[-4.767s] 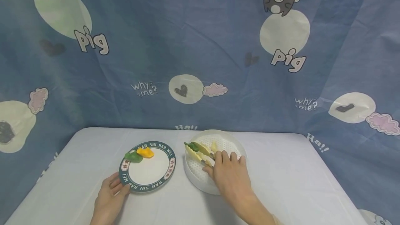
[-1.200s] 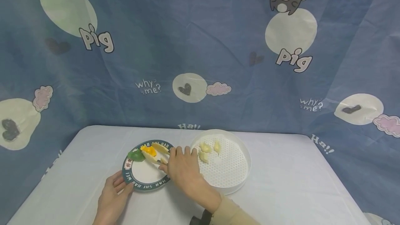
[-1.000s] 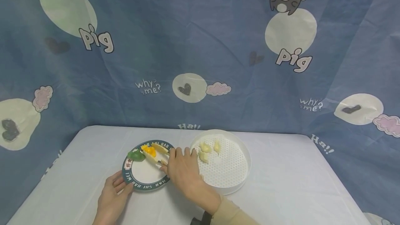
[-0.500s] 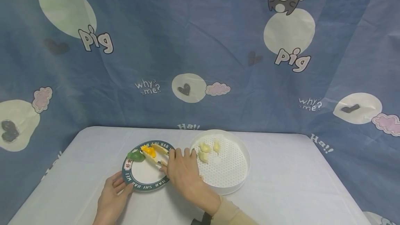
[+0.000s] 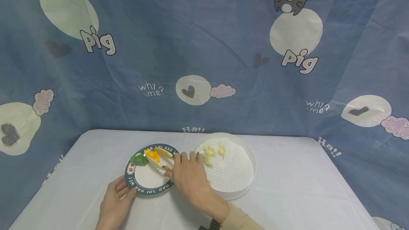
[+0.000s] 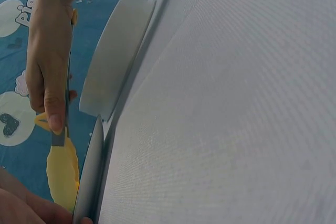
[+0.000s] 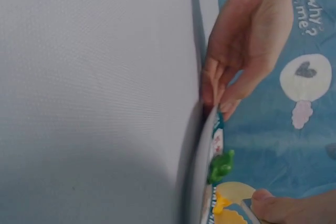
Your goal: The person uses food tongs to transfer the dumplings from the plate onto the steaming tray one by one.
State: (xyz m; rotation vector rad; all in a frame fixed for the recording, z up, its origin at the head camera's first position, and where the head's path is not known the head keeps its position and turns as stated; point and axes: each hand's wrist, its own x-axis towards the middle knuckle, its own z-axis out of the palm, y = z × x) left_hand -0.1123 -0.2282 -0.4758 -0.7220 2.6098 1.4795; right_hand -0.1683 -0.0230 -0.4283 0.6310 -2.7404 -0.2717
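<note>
My left hand (image 5: pixel 115 201) pinches the near-left rim of a round white plate (image 5: pixel 150 180) with a green lettered border. On the plate lie a green dumpling-shaped piece (image 5: pixel 139 159) and an orange-yellow piece (image 5: pixel 152 154). My right hand (image 5: pixel 190 176) holds food tongs (image 5: pixel 156 163) with pale yellow tips. Those tips stand on either side of the orange-yellow piece; whether they squeeze it I cannot tell. In the left wrist view the tongs (image 6: pixel 63 174) reach down to the plate's edge. The right wrist view shows the left hand (image 7: pixel 247 40) at the rim and the green piece (image 7: pixel 221 166).
To the right of the plate stands a round white steamer tray (image 5: pixel 238 173) with a perforated base. Several pale yellow dumpling-like pieces (image 5: pixel 209 151) lie in it, and a bit of green (image 5: pixel 197 154) shows behind the right hand. A white cloth (image 5: pixel 287 180) covers the table before a blue curtain.
Since the oldest frame, my right hand has moved left with the tongs, from the steamer tray to the orange-yellow piece on the plate. Over the last second hardly anything has moved.
</note>
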